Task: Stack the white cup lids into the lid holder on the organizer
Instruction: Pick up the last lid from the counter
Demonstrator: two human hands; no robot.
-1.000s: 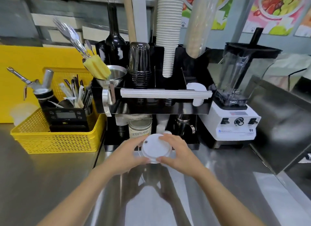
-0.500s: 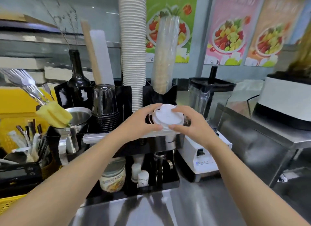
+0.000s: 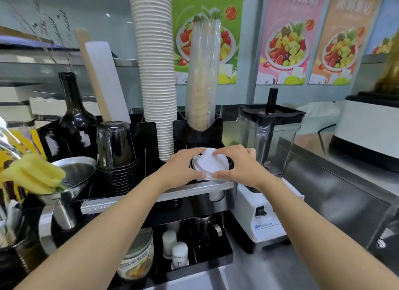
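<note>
**Nearly seated: white lids over the holder slot**

Both hands are clasped around a small stack of white plastic cup lids (image 3: 209,163), the left hand (image 3: 183,168) on its left rim and the right hand (image 3: 238,167) on its right rim, fingertips curled over the top edge. The stack sits at the right end of the black acrylic organizer (image 3: 151,138), over the dark round lid holder (image 3: 230,165) whose rim shows just beside the lids. It lies just in front of the plastic-sleeved column of cups (image 3: 203,78) and left of the clear blender jar (image 3: 272,138).

To do this well, I judge the stack should stay level and centred over the opening, lowered with even pressure from both sides so no lid tilts or catches the rim. Loosen the fingers only once the lids rest inside; how deep they sit now is hidden.
</note>
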